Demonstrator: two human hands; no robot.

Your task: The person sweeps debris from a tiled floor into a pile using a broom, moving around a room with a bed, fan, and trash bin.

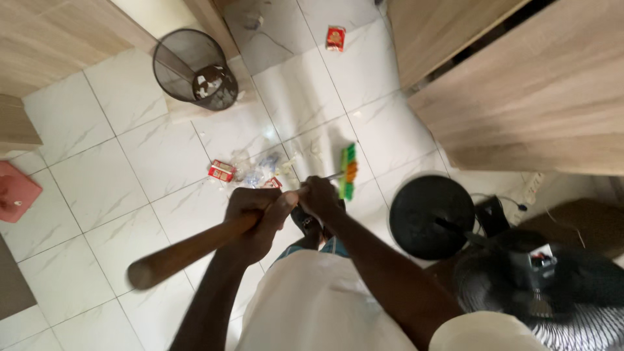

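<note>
I look straight down at a white tiled floor. My left hand [255, 218] and my right hand [320, 196] both grip the brown wooden handle [188, 250] of a broom. Its green and orange head [348, 171] rests on the tiles just beyond my right hand. To the left of the broom head lies a small heap of litter [260, 170]: crumpled clear wrappers and a small red carton [221, 171]. My foot in a dark sandal [305, 221] shows below my hands.
A black mesh waste bin [194, 67] with scraps inside stands at the back left. Another red packet [335, 38] lies farther back. Wooden furniture [539, 97] fills the upper right; a black standing fan [432, 218] is at right. A pink object [16, 192] lies at left.
</note>
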